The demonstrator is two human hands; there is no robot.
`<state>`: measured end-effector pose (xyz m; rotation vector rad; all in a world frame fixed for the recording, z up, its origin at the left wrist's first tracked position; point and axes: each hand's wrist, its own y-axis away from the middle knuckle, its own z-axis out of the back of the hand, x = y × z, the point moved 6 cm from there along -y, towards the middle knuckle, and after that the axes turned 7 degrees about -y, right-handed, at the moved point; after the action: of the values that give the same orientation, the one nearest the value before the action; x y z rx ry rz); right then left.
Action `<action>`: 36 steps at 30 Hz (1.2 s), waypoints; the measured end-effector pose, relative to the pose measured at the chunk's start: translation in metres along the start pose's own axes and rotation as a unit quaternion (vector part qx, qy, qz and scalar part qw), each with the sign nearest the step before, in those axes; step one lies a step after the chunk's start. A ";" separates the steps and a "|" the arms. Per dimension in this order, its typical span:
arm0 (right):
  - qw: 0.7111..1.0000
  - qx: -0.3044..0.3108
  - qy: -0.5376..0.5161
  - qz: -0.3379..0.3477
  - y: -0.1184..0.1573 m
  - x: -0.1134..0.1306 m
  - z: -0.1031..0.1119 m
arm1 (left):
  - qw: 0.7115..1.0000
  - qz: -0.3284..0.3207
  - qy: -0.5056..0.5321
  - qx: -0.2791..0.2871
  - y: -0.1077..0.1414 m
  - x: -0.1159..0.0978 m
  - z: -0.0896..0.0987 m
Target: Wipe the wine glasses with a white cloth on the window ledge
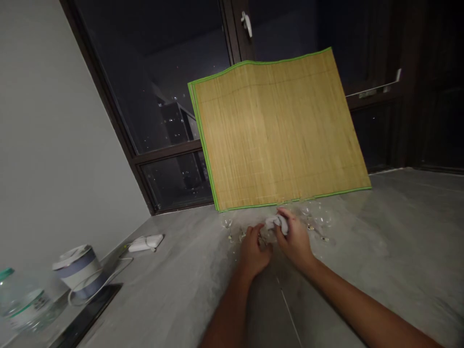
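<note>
My right hand (295, 237) is closed on a crumpled white cloth (277, 224). My left hand (253, 251) is beside it, its fingers curled around a small clear glass (267, 237), which touches the cloth. Most of that glass is hidden by the fingers and blurred. Left of my hands stands a small stemmed glass (227, 224). Several more clear glasses (322, 218) are to the right of my right hand, close to the mat's lower edge; their outlines are faint.
A folded bamboo mat (279, 130) with green edging leans against the dark window (163, 96). On the left are a white power strip (146, 242) with a cord, a blue-and-white tub (80, 270), a dark flat object (90, 316) and a plastic bottle (25, 302). The grey counter (174, 285) has a seam.
</note>
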<state>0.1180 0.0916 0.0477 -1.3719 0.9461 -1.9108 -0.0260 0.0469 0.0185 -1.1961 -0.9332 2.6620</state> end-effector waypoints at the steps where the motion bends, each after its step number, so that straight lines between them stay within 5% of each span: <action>1: 1.000 -0.014 0.002 -0.009 -0.002 -0.004 0.003 | 1.000 -0.006 0.003 -0.004 0.000 -0.002 0.001; 6: 0.998 -0.042 -0.008 -0.038 -0.007 -0.016 0.008 | 0.998 0.016 0.000 -0.061 -0.004 0.001 0.007; 16: 0.983 0.042 -0.131 -0.119 0.000 -0.025 -0.016 | 0.993 0.056 0.053 -0.086 -0.006 0.004 0.011; 21: 0.981 -0.010 -0.141 -0.132 -0.002 -0.023 -0.008 | 0.992 0.055 0.004 -0.111 -0.006 0.009 0.014; 28: 0.989 0.060 -0.055 -0.123 -0.001 -0.021 -0.013 | 0.995 0.036 -0.048 -0.084 -0.005 0.014 0.010; 32: 0.989 0.046 0.017 -0.139 -0.004 -0.029 -0.006 | 0.994 0.027 -0.099 -0.044 -0.006 0.011 0.004; 36: 0.992 0.032 0.010 -0.119 -0.007 -0.030 -0.003 | 0.992 0.019 -0.103 -0.076 -0.007 0.009 0.007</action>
<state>0.1230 0.1201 0.0372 -1.4854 0.7505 -2.1153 -0.0380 0.0521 0.0202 -0.9862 -1.1733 2.8318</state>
